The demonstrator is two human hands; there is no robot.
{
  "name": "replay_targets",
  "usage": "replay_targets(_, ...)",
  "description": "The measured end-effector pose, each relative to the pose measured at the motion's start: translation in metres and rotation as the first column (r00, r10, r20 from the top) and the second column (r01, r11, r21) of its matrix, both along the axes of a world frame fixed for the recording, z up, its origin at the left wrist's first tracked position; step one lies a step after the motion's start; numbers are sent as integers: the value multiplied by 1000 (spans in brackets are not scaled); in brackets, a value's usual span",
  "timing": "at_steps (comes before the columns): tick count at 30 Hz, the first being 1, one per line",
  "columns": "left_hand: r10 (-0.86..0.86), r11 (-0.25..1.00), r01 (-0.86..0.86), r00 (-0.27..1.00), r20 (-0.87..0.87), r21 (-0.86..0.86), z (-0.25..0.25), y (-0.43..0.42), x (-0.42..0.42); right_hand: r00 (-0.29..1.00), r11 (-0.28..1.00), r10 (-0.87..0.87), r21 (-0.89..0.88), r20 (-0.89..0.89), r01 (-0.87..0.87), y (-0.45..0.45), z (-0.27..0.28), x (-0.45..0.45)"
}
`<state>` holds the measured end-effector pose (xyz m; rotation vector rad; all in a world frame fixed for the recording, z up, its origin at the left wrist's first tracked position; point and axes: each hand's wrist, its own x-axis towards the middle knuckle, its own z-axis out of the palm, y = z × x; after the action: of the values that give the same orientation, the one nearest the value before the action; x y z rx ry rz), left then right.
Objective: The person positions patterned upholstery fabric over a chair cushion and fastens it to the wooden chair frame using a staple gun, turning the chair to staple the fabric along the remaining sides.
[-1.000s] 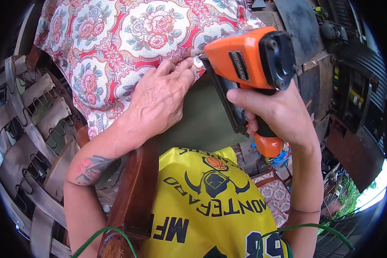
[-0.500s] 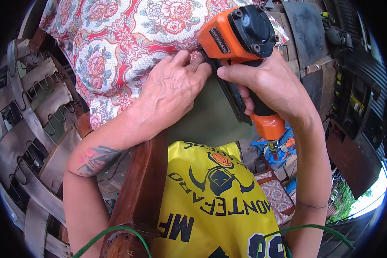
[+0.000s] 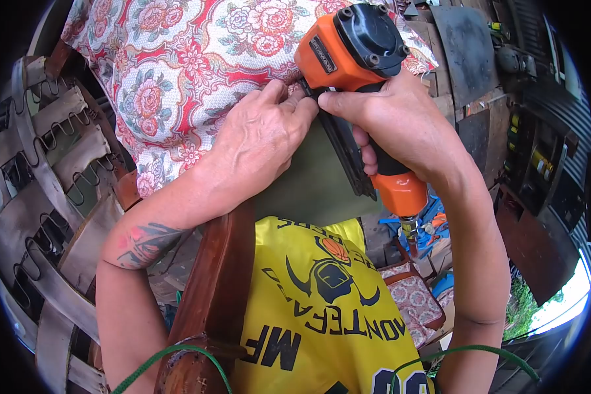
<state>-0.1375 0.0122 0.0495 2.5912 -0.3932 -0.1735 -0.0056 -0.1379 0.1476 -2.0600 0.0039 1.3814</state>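
Nearest the viewer, a thin green cord (image 3: 473, 350) arches across the lower margin, well short of the fingers of both hands. Behind it, a shiny yellow jersey (image 3: 338, 322) with black lettering and a basketball emblem covers the torso below the fingers. A varnished reddish-brown wooden rail (image 3: 217, 289) stands below the left hand, beneath the left forearm. The right hand (image 3: 391, 115) is wrapped around the black grip of an orange-and-black pistol-shaped power tool (image 3: 322, 56), its thumb laid along the near side. The tool's boxy head rises above these fingers; its slim black magazine slants down to their left, and a metal fitting projects from the orange handle base below them. The left hand (image 3: 256, 134) lies with fingers bent and close together on the edge of a red-and-white floral woven fabric (image 3: 171, 72). The tool's nose is just beside these fingertips; whether they pinch the cloth or only press it cannot be told. The fabric spreads above and left of the left fingers, and a smooth olive-green panel (image 3: 308, 174) shows below them. Farther off, a frame of grey straps and wire springs (image 3: 52, 217) stands left of the left hand; a floral-covered seat (image 3: 414, 295) lies below the right fingers.
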Motion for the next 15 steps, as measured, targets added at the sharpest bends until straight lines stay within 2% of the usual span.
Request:
replay_targets(3, 0, 1000, 0, 1000, -20, 5, 0, 0, 1, 999, 1000, -6, 10, -35, 6, -2, 0, -1)
replay_targets(9, -18, 998, 17, 1000, -14, -68, 2, 3, 4, 997, 999, -45, 2, 70, 45, -10, 6, -7)
replay_targets(15, -12, 1000, 11, 998, -54, -27, 5, 2, 4, 1000, 998, -15, 59, -2, 15, -6, 4, -4)
